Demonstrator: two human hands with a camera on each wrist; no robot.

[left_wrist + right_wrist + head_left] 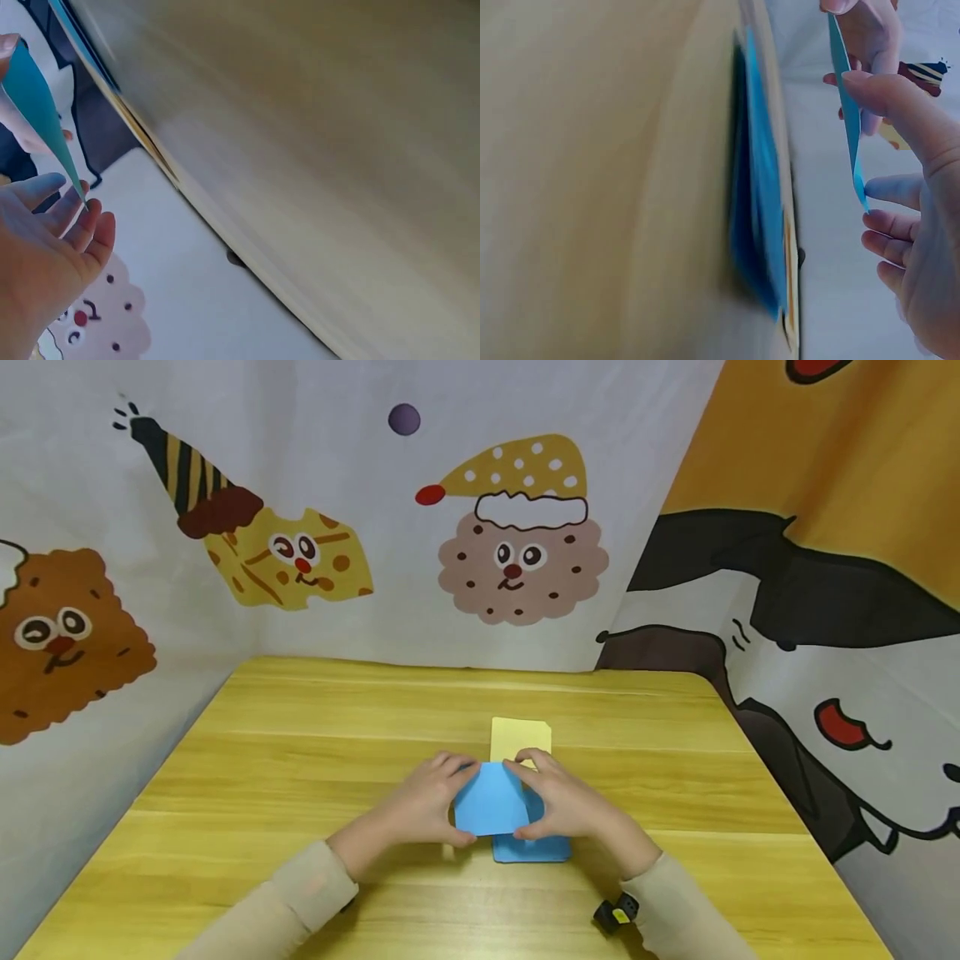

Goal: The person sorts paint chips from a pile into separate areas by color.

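Note:
A single blue paper sheet (489,806) is raised over the table, slightly bowed in the right wrist view. My left hand (423,797) pinches its left side between thumb and fingertips. On the opposite side my right hand (566,802) pinches the sheet too, thumb at the near corner and fingers at the far one. Under the right hand lies more blue paper (532,850), partly covered; the right wrist view shows this lower blue paper (761,165) edge-on against the tabletop. Just beyond the hands is a pale yellow paper (519,735) with its near part hidden.
The wood-grain table (225,793) runs back to a white cloth wall (397,635) printed with cartoon biscuits and cheese. More printed cloth hangs along both sides. A small black device (617,912) sits beneath the right wrist, by the sleeve.

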